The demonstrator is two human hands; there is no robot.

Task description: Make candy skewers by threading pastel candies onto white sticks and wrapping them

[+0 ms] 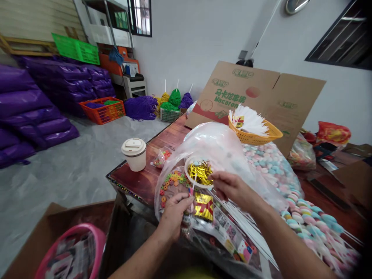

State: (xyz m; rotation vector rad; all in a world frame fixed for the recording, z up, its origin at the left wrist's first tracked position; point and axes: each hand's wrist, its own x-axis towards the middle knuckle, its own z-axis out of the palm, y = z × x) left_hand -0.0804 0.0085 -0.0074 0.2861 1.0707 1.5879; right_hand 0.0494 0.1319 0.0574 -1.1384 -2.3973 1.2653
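My left hand (176,213) is closed around a clear plastic-wrapped item with a thin white stick (195,181) standing up out of its gathered neck. A gold and red packet (204,206) lies against the fingers of that hand. My right hand (232,190) is just right of a white bowl (188,177), its thumb and fingertips pinched together; what they hold, if anything, is too small to make out. Gold twist ties (200,172) fill the bowl. Colourful ring-shaped candies (175,178) lie in clear plastic to the left.
A lidded cup (134,155) stands at the table's left edge. Behind are a large clear plastic bag (215,143), a yellow basket (255,137) of white sticks and a cardboard sheet (261,91). Pastel candies (273,170) spread rightward. A pink tub (100,236) sits low at left.
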